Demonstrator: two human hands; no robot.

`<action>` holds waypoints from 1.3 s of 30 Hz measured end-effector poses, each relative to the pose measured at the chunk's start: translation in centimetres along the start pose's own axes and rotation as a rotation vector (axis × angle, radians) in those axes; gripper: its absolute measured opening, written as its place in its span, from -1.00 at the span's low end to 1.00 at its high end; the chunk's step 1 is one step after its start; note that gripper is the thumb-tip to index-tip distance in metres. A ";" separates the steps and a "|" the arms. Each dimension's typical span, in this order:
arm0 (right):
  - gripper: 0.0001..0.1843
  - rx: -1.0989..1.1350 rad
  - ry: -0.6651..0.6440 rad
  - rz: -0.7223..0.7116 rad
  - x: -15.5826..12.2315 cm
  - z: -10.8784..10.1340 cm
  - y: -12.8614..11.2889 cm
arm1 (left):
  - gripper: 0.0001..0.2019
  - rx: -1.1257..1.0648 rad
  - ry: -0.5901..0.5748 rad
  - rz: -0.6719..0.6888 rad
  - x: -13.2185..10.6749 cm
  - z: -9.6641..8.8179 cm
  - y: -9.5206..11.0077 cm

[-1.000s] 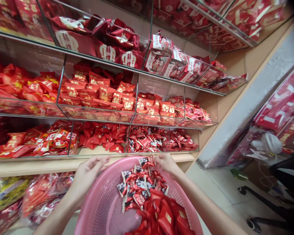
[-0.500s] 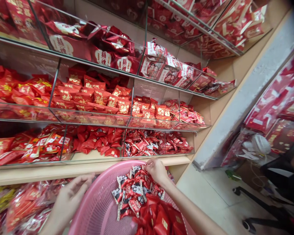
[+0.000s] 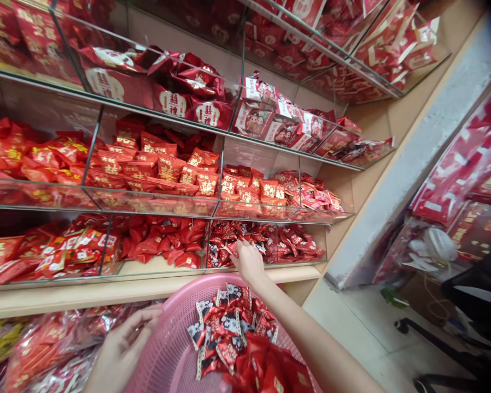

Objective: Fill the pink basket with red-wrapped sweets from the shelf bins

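Observation:
My right hand reaches over the front lip of the lowest shelf, its fingertips closed on a small wrapped candy among the red and black candies there. Below it is a pink perforated plastic basket. Inside lie red-and-black wrapped candies and a heap of plain red packets. My left hand is beside the basket's left rim, fingers loosely bent and thumb apart, with nothing visible in it. Its fingertips are close to the rim; whether they touch it I cannot tell.
Glass-fronted shelves hold red packets in divided compartments. A wooden ledge runs along the lowest shelf, with bagged sweets below at left. On the right are a wall edge, tiled floor and a black chair base.
My right hand has moved from the candies at the basket's far edge up and forward into the lowest shelf compartment. My left hand has shifted slightly right and down beside the basket.

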State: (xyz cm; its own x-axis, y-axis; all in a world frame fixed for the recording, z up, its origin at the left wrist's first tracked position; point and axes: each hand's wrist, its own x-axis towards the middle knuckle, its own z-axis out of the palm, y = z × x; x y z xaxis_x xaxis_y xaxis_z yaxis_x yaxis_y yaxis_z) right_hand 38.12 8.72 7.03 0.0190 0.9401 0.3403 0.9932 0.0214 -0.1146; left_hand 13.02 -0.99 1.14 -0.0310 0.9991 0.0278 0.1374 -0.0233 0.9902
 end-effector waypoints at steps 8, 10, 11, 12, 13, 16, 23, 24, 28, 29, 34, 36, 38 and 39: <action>-0.73 -0.117 -0.063 0.048 2.0 1.6 -1.6 | -0.60 0.036 -0.020 0.026 0.0 -0.1 -0.3; -0.71 -0.127 -0.061 0.038 2.1 1.8 -1.6 | -0.62 0.047 -0.015 0.034 0.0 -0.1 -0.4; -0.70 -0.131 -0.056 0.033 2.0 1.9 -1.5 | -0.62 0.049 -0.013 0.038 0.0 -0.1 -0.4; -0.70 -0.134 -0.048 0.029 2.0 1.8 -1.5 | -0.63 0.051 -0.013 0.041 0.0 -0.1 -0.4; -0.70 -0.135 -0.039 0.026 1.9 1.7 -1.4 | -0.63 0.051 -0.016 0.042 0.0 -0.1 -0.5; -0.72 -0.132 -0.009 0.019 1.5 0.5 -1.0 | -0.61 0.050 -0.022 0.051 0.1 -0.2 -0.8; -0.85 0.030 0.137 -0.029 -0.3 -3.9 1.5 | -0.59 0.078 -0.026 0.088 0.5 -0.5 -1.6; -0.88 0.132 0.165 -0.063 -0.6 -4.4 1.9 | -0.60 0.084 -0.034 0.096 0.6 -0.6 -1.5; -0.85 0.593 0.116 -0.218 -2.7 -5.6 2.5 | -0.64 0.122 -0.009 0.146 1.3 -0.3 -0.2; -0.84 0.687 0.070 -0.238 -3.4 -5.8 2.4 | -0.65 0.123 0.004 0.159 1.4 -0.1 0.3; -0.79 1.083 -0.150 -0.238 -6.4 -6.5 0.7 | -0.67 -0.036 -0.063 0.147 1.3 2.2 3.3; -0.78 1.196 -0.214 -0.224 -7.3 -6.3 0.1 | -0.65 -0.228 -0.172 0.062 0.9 3.3 4.4; -0.78 1.274 -0.261 -0.201 -8.0 -5.9 -0.2 | -0.61 -0.422 -0.268 -0.031 0.5 4.2 5.2; -0.78 1.301 -0.275 -0.182 -8.3 -5.5 -0.2 | -0.61 -0.472 -0.282 -0.058 0.4 4.5 5.4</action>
State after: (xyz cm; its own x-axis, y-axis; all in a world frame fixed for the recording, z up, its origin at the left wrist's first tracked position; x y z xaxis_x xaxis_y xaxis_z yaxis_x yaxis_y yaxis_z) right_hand 38.40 -0.94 9.37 -0.2769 0.9233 0.2661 0.1457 0.3140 -0.9382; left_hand 18.20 -0.58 5.85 0.2499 0.9683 -0.0021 -0.3178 0.0840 0.9444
